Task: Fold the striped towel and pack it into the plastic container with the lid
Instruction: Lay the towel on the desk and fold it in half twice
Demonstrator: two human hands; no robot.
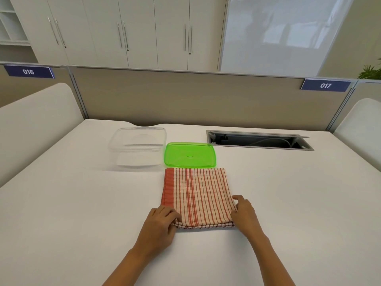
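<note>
1. Head view: white table (82, 203) w/ towel (198, 195), box (137, 149) and lid (189, 155) on it.
2. Towel: red/white stripes, folded to a rough square, lying flat at table centre, solid red band along its left edge. Far edge sits just beside the lid's near edge, maybe touching; can't tell.
3. Left hand (160, 226) at towel's near-left corner, fingers (175, 220) curled and pinched on the corner's layers.
4. Right hand (244, 213) at near-right corner, thumb on top of the cloth, other fingers along the right edge; looks clamped on that corner, grip underneath hidden.
5. Box: clear plastic, open, nothing in it, upright, left of the lid and just beside it, beyond the towel's left side.
6. Lid: green, translucent, lying flat on table, off the box.
7. Cable slot (259, 140) in table, far right, flap open, well apart from towel.
8. Behind: beige divider (185, 100) w/ blue tags 016 (28, 71) and 017 (325, 85); white cabinets (123, 32) beyond.
</note>
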